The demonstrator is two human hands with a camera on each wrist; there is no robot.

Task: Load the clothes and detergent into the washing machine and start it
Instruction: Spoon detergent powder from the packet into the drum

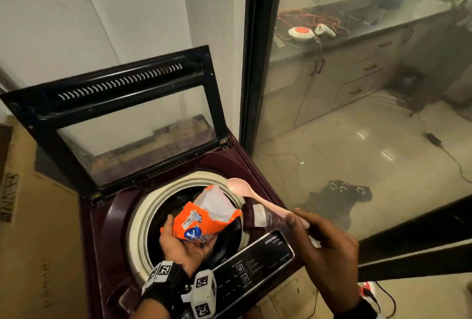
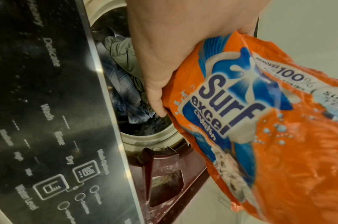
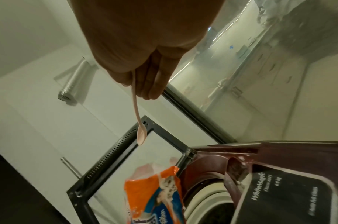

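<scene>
A maroon top-load washing machine (image 1: 102, 229) stands with its glass lid (image 1: 127, 119) raised. Clothes (image 2: 124, 84), grey and blue checked, lie in the drum. My left hand (image 1: 184, 244) grips an open orange detergent packet (image 1: 204, 216) over the drum; the same packet (image 2: 260, 121) fills the left wrist view, and its torn top (image 3: 156, 192) shows in the right wrist view. My right hand (image 1: 324, 242) pinches the handle of a pink plastic spoon (image 1: 245, 191), its empty bowl just right of the packet's mouth. The spoon (image 3: 138, 121) hangs from my fingers.
The black control panel (image 1: 255, 262) runs along the machine's front edge. An open detergent drawer (image 1: 258, 214) sits at the drum's right. A glass partition (image 1: 357, 114) with a black frame stands to the right, a kitchen counter behind it. White wall is behind the lid.
</scene>
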